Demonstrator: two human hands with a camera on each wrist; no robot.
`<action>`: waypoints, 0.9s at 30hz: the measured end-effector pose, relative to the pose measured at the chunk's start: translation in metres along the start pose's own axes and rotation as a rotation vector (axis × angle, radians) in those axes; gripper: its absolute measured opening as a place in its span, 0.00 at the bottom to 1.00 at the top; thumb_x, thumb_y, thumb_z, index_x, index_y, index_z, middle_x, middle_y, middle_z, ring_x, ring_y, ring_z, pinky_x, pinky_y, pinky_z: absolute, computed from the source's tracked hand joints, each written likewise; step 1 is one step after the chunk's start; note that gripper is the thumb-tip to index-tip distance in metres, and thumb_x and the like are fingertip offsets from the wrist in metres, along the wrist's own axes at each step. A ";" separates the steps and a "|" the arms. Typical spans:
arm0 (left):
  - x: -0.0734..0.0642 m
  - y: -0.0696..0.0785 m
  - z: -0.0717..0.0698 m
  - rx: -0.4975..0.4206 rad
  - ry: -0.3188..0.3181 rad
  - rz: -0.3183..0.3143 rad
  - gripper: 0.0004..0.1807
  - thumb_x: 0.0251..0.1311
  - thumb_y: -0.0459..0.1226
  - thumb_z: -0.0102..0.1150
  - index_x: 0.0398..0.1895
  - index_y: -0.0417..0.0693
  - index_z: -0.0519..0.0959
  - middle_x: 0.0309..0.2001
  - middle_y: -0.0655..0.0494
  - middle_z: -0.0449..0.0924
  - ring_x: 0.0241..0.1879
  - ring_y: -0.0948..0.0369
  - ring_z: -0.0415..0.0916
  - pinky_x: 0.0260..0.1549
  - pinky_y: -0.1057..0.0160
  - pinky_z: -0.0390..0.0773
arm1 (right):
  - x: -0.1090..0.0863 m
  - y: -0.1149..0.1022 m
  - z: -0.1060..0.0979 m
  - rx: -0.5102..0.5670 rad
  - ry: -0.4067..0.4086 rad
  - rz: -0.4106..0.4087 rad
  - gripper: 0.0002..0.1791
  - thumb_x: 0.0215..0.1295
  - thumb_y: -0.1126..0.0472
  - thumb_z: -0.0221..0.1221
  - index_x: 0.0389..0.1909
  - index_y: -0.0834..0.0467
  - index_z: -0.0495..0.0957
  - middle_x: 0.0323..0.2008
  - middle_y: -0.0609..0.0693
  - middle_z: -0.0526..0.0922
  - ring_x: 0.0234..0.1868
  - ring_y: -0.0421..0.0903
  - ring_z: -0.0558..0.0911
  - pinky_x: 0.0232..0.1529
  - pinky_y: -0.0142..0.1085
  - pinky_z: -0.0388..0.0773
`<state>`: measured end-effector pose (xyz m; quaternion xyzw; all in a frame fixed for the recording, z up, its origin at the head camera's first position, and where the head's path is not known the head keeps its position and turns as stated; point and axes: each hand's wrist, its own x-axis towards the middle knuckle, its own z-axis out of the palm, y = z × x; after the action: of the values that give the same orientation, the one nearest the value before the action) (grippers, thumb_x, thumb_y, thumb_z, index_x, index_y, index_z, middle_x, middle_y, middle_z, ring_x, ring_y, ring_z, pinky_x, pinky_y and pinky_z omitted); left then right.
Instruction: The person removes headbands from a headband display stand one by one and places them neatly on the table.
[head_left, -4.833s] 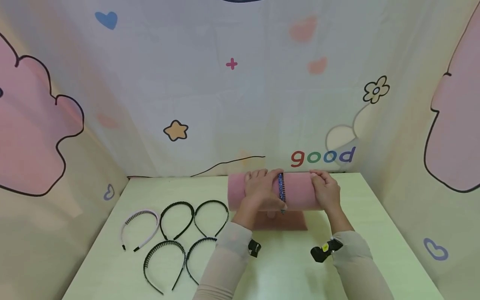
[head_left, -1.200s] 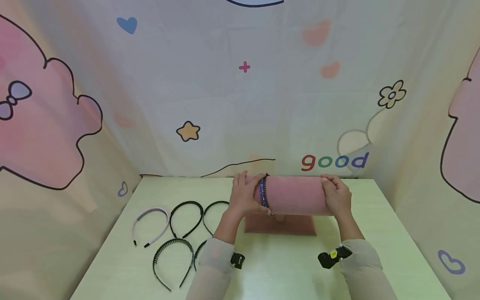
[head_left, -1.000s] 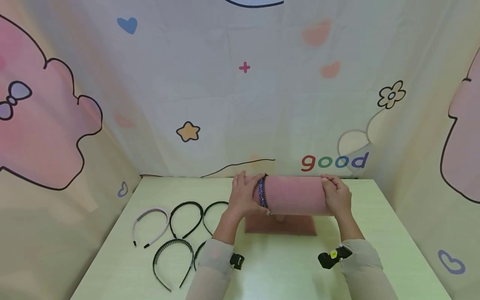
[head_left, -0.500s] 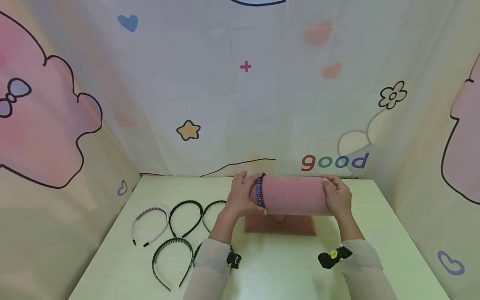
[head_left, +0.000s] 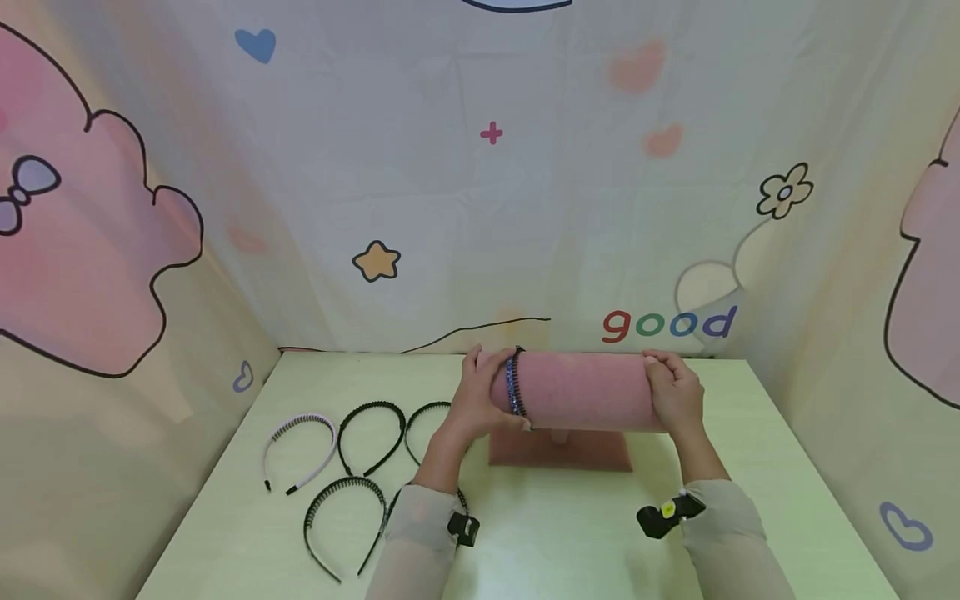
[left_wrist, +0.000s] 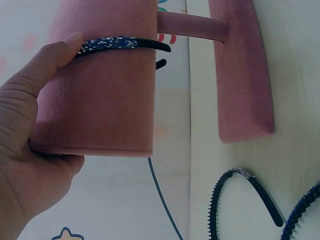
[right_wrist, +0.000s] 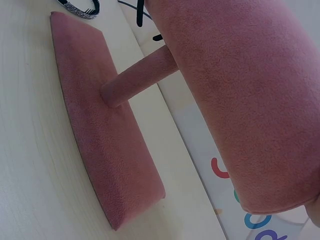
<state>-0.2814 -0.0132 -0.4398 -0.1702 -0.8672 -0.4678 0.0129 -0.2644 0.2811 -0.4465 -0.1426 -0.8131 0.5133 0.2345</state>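
Note:
A pink plush headband stand (head_left: 585, 392) has a horizontal padded roll above a flat base (head_left: 561, 451). Around the roll's left part sits a black toothed headband (head_left: 513, 385) with blue glitter, its tips pointing down below the roll in the left wrist view. My left hand (head_left: 474, 402) spans the roll's left end, a digit pressed against the glitter headband (left_wrist: 112, 44) and others curled at the end face (left_wrist: 70, 162). At the opposite end, my right hand (head_left: 675, 396) grips the roll's edge; only a bit of it shows in the right wrist view.
Several headbands lie on the pale table (head_left: 585, 533) to the left: a white one (head_left: 330, 433), a black braided one (head_left: 403, 433) and a toothed black one (head_left: 309, 517) among them. My left forearm partly covers others. A printed curtain (head_left: 450, 208) closes off the back.
My left hand has slid the glitter headband leftward along the roll, from past its middle to near its left end. The right hand keeps its grip on the right end.

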 end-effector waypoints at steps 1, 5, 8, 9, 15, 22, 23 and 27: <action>0.000 -0.001 0.000 -0.010 -0.004 -0.004 0.60 0.21 0.39 0.83 0.66 0.77 0.60 0.72 0.56 0.33 0.65 0.44 0.52 0.53 0.46 0.65 | 0.000 0.000 0.000 0.000 0.000 0.004 0.20 0.65 0.46 0.50 0.46 0.55 0.80 0.49 0.54 0.79 0.50 0.51 0.74 0.50 0.47 0.66; 0.000 -0.004 0.000 -0.026 -0.010 0.003 0.60 0.23 0.39 0.83 0.65 0.78 0.59 0.72 0.56 0.33 0.64 0.44 0.53 0.53 0.45 0.65 | 0.001 -0.001 -0.001 0.004 0.001 0.008 0.19 0.65 0.46 0.51 0.45 0.55 0.80 0.49 0.54 0.79 0.50 0.51 0.74 0.50 0.46 0.66; 0.001 -0.005 -0.002 -0.022 -0.012 0.016 0.60 0.23 0.39 0.83 0.65 0.78 0.59 0.72 0.53 0.35 0.64 0.43 0.53 0.52 0.45 0.65 | 0.000 -0.002 -0.001 0.004 0.000 0.007 0.19 0.65 0.47 0.50 0.45 0.55 0.80 0.49 0.55 0.79 0.50 0.51 0.74 0.49 0.47 0.66; 0.002 -0.006 -0.002 -0.020 -0.015 0.024 0.60 0.23 0.39 0.83 0.65 0.78 0.59 0.72 0.53 0.35 0.64 0.43 0.53 0.52 0.45 0.65 | 0.000 -0.002 -0.001 0.004 -0.001 0.008 0.19 0.65 0.47 0.50 0.45 0.55 0.80 0.49 0.55 0.79 0.50 0.52 0.74 0.49 0.47 0.66; 0.003 -0.013 -0.007 -0.021 -0.036 0.050 0.60 0.22 0.40 0.83 0.65 0.76 0.60 0.71 0.54 0.39 0.63 0.45 0.54 0.52 0.46 0.66 | -0.001 0.000 0.000 0.006 -0.010 0.016 0.19 0.65 0.48 0.49 0.45 0.55 0.80 0.49 0.55 0.79 0.49 0.52 0.74 0.48 0.47 0.65; 0.007 -0.016 -0.015 0.001 -0.078 0.056 0.60 0.21 0.40 0.83 0.65 0.72 0.60 0.70 0.53 0.43 0.63 0.47 0.55 0.53 0.48 0.65 | -0.002 0.001 0.001 0.006 -0.002 0.006 0.18 0.65 0.47 0.51 0.45 0.54 0.80 0.48 0.54 0.79 0.49 0.51 0.75 0.48 0.46 0.66; 0.007 -0.015 -0.016 0.002 -0.089 0.059 0.60 0.21 0.40 0.83 0.66 0.71 0.59 0.70 0.53 0.43 0.63 0.48 0.55 0.53 0.48 0.65 | -0.002 0.000 0.001 0.006 -0.001 0.003 0.19 0.65 0.47 0.51 0.45 0.54 0.80 0.48 0.54 0.79 0.49 0.51 0.75 0.48 0.46 0.66; 0.012 -0.012 -0.020 0.028 -0.135 0.078 0.64 0.21 0.40 0.84 0.68 0.70 0.55 0.68 0.51 0.44 0.61 0.49 0.57 0.52 0.49 0.66 | -0.001 -0.001 -0.002 0.002 0.004 -0.011 0.19 0.65 0.46 0.51 0.45 0.55 0.80 0.48 0.54 0.80 0.50 0.51 0.75 0.49 0.47 0.66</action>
<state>-0.2996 -0.0325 -0.4359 -0.2348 -0.8653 -0.4421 -0.0249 -0.2627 0.2818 -0.4447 -0.1390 -0.8129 0.5125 0.2391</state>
